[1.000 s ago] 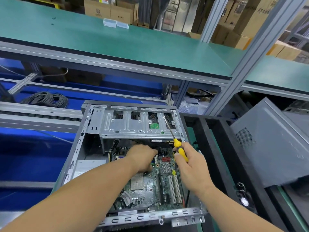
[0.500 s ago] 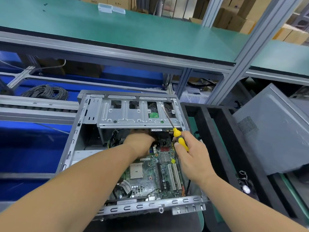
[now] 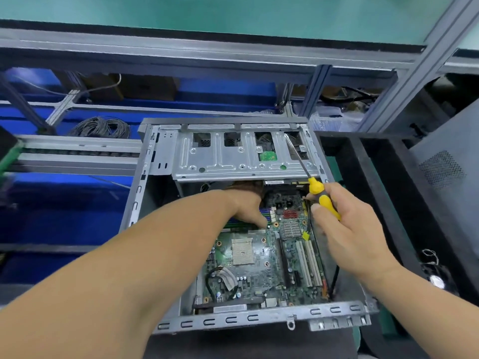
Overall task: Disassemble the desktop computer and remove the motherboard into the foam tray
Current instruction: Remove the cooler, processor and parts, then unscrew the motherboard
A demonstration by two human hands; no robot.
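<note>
The desktop computer case (image 3: 145, 177) lies open on its side, and the green motherboard (image 3: 261, 265) is seated inside it, not in the black foam tray (image 3: 383, 182) just to the right. The left hand (image 3: 246, 206) reaches deep into the case under the silver drive cage (image 3: 228, 161), its fingers hidden in shadow there, so I cannot tell whether they grasp anything. The right hand (image 3: 347, 229) grips a yellow-and-black screwdriver (image 3: 320, 195), shaft angled up and away across the cage's right end, tip near a cutout. On the board show a square CPU socket (image 3: 242, 251), 2 white expansion slots (image 3: 308, 263), a small finned heatsink (image 3: 291, 229) and a red part above it. A white label (image 3: 274, 182) sits under the cage edge; its print is too small to read. A grey side panel (image 3: 445, 172) leans at far right
</note>
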